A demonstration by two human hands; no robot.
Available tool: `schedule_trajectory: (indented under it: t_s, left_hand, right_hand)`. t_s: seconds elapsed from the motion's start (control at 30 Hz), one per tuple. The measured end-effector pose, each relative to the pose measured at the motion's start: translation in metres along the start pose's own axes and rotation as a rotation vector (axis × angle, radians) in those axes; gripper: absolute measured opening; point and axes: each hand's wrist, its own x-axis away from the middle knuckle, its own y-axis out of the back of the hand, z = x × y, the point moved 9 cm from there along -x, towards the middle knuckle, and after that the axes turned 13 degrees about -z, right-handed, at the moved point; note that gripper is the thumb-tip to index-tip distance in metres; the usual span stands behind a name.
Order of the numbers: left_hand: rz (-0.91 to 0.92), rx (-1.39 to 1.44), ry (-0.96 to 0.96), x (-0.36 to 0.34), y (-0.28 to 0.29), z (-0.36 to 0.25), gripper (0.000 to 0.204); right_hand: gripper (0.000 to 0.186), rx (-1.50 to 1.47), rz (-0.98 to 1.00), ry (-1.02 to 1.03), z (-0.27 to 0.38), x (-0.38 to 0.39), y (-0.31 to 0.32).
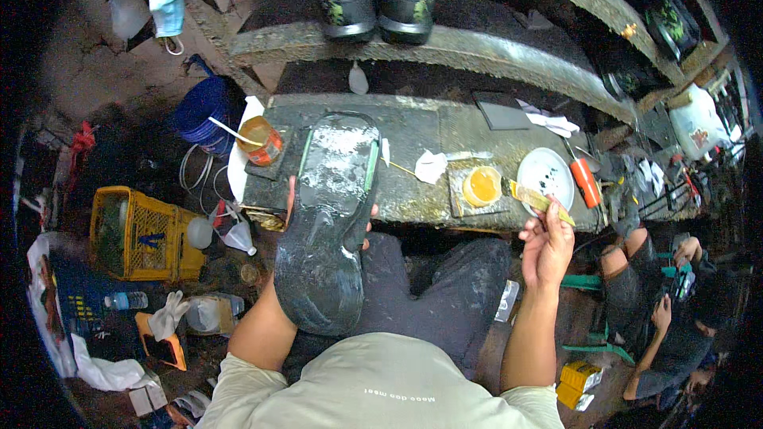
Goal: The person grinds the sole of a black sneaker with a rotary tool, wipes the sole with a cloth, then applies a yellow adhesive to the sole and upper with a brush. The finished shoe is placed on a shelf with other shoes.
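My left hand [370, 218] grips a large black shoe sole [322, 262] from beneath, most of the hand hidden by it; fingertips show along its right edge. The wider lower end of the sole looks wet and glossy. Its upper end has whitish smears and green strips along the sides. My right hand [547, 248] pinches a flat yellowish brush [539, 198], which points left toward a small round tub of amber glue [482, 186]. The brush tip is close beside the tub's rim; I cannot tell whether they touch. The tub sits on a stained square board [459, 205].
On the bench [413, 123] are a white plate [547, 179], an orange bottle [586, 183], crumpled tissue [431, 167] and an orange-labelled jar [261, 141]. Dark shoes [347, 8] stand on the shelf above. A yellow crate [147, 234] lies left; another person [675, 310] sits right.
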Motion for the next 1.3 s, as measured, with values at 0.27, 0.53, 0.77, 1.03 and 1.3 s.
schedule_trajectory:
  t_s: [0.27, 0.53, 0.77, 1.03, 1.3]
  left_hand:
    - [0.104, -0.059, -0.124, 0.010, -0.020, -0.029, 0.089]
    - [0.195, -0.089, -0.272, 0.035, -0.014, -0.042, 0.092]
    - [0.085, -0.154, -0.232, 0.046, 0.012, -0.029, 0.085]
    - [0.055, -0.423, -0.118, 0.039, -0.010, -0.014, 0.079]
    - [0.280, -0.745, 0.335, -0.050, -0.107, 0.100, 0.072]
  right_hand:
    - [0.037, -0.025, -0.004, 0.003, -0.001, 0.001, 0.004]
    - [0.024, -0.114, -0.021, -0.325, -0.064, -0.019, -0.006]
    - [0.044, 0.089, -0.151, -0.194, -0.080, -0.012, 0.011]
    - [0.114, 0.402, 0.453, 0.328, 0.017, 0.063, -0.021]
    - [0.124, 0.025, 0.744, -0.039, 0.006, 0.050, -0.014]
